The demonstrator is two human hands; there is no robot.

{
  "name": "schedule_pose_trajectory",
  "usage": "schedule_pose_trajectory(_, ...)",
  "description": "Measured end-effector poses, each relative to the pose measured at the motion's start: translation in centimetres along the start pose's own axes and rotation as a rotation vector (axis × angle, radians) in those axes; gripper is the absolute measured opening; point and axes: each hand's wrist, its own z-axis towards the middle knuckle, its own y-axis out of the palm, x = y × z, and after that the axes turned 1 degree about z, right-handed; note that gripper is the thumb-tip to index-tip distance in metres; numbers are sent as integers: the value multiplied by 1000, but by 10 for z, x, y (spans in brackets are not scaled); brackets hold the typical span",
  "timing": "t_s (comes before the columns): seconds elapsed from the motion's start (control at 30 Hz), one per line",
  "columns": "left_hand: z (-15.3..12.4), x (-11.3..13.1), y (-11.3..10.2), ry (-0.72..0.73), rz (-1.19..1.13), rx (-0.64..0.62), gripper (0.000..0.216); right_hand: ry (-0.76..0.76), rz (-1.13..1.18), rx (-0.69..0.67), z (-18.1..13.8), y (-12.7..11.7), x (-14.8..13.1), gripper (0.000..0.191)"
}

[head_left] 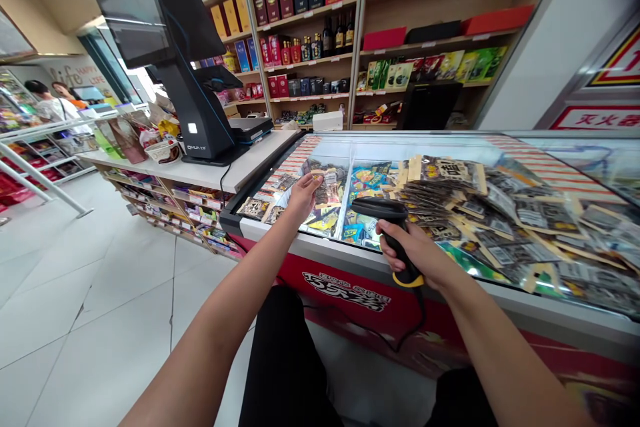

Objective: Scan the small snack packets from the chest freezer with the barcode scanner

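My right hand (407,247) is wrapped round the grip of a black and yellow barcode scanner (383,208), whose head points left. In my left hand (304,197) is a small snack packet (329,188), pinched at its edge and showing a pale label side towards the scanner. Both hands are over the glass top of a chest freezer (325,243). A large heap of similar brown and black snack packets (450,193) lies on the glass to the right of the scanner. A few more packets (254,208) rest at the left end, below my left hand.
A counter (215,177) with a point-of-sale terminal (200,100) adjoins the freezer on the left. The scanner's cable (395,347) hangs down the red freezer front. Shelves (310,13) with boxes and bottles rise behind. People (55,103) are far off at left.
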Motion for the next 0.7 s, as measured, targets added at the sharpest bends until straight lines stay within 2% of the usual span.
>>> schedule_pose_trajectory(0.17, 0, 2, 1, -31, -4, 36, 40, -10, 17, -9, 1, 2, 1, 52)
schedule_pose_trajectory(0.4, 0, 1, 0, 8, 9, -44, 34, 15, 22, 12, -5, 4, -4, 53)
schedule_pose_trajectory(0.7, 4, -4, -3, 38, 10, -17, 37, 18, -10, 45, -14, 5, -7, 55)
